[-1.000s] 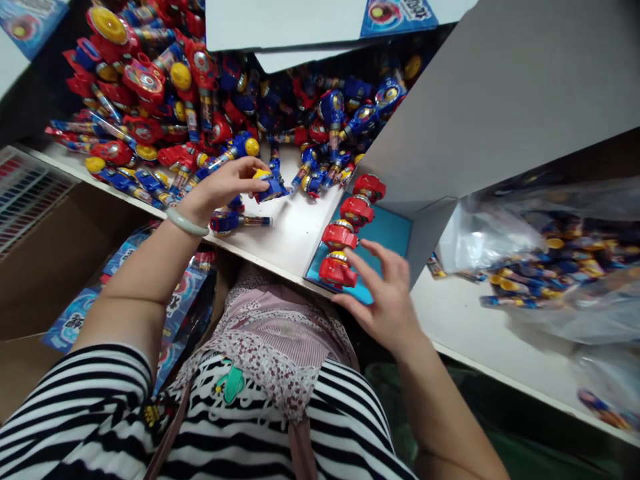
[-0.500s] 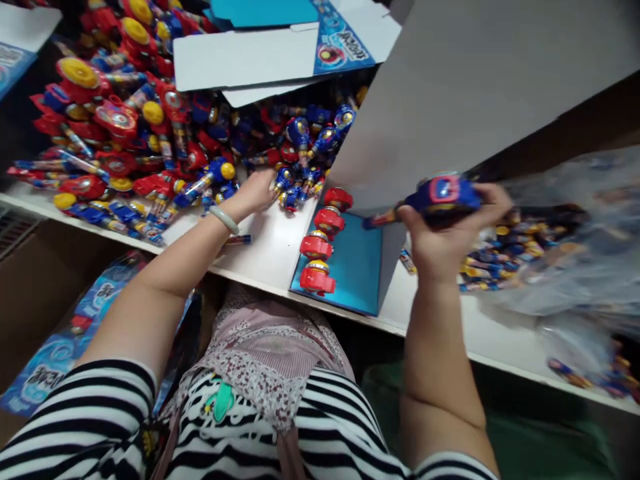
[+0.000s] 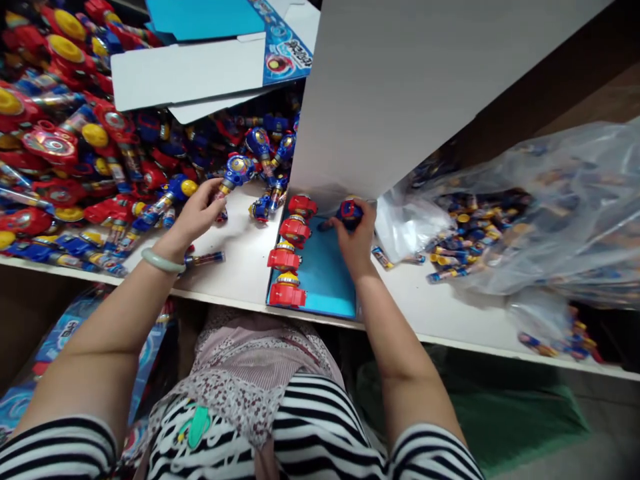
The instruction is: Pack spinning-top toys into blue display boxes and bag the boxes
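Four red toys [image 3: 287, 293] lined up, a blue one in each hand
Right-hand blue toy [image 3: 349, 212] is over the far end of the blue-lined box [image 3: 325, 287], with the right hand [image 3: 359, 241] curled round its head; can't tell if it's touching down. The four reds are in the box just left of that hand, so I'd call it partway: one row in, loads left in the loose heap [image 3: 55, 143] beyond and left of the left hand [image 3: 197, 212]. That hand's closed on the handle of the left-hand blue toy [image 3: 238, 170], over the worktop [image 3: 243, 283]. Right of the right hand there's a clear plastic bag [image 3: 550, 200] with small blue-and-yellow pieces [image 3: 465, 223].
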Available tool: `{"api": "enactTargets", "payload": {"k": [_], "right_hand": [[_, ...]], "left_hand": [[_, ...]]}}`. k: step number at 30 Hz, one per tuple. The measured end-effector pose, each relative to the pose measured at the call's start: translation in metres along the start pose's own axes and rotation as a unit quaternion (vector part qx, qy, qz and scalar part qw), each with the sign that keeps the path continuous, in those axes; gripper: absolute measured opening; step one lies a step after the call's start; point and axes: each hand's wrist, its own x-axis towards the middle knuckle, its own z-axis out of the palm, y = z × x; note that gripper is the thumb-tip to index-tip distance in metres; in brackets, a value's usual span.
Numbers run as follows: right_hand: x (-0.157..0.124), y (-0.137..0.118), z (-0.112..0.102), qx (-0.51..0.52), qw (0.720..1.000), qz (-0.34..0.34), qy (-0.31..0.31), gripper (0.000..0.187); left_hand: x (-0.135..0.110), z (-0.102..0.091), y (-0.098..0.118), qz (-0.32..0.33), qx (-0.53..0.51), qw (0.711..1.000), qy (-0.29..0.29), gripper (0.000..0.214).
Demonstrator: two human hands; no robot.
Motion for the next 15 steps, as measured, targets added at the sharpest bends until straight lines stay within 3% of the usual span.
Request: {"api": "enactTargets", "payload": {"k": [5,8,12,15], "right_hand": [[0.004,-0.012,0.003,-0.032,0.998,0.008,-0.055,0.046],[0.005,-0.02,0.002,-0.033,0.993,0.009,-0.11,0.048],[0.006,-0.018,0.005,-0.043,0.992,0.039,-0.108,0.051],[0.005,-0.012,0.006,-0.052,0.984,0.067,-0.154,0.052]], "left_hand": [[-0.024,0.014,0.013,0.063,-0.228,0.97,0.05,0.046],[-0.032,0.024,0.026,0.073,-0.264,0.961,0.041,0.045],[-0.035,0.035,0.036,0.081,-0.283,0.955,0.026,0.045],[-0.035,0.043,0.041,0.099,-0.288,0.952,-0.001,0.046]]}}
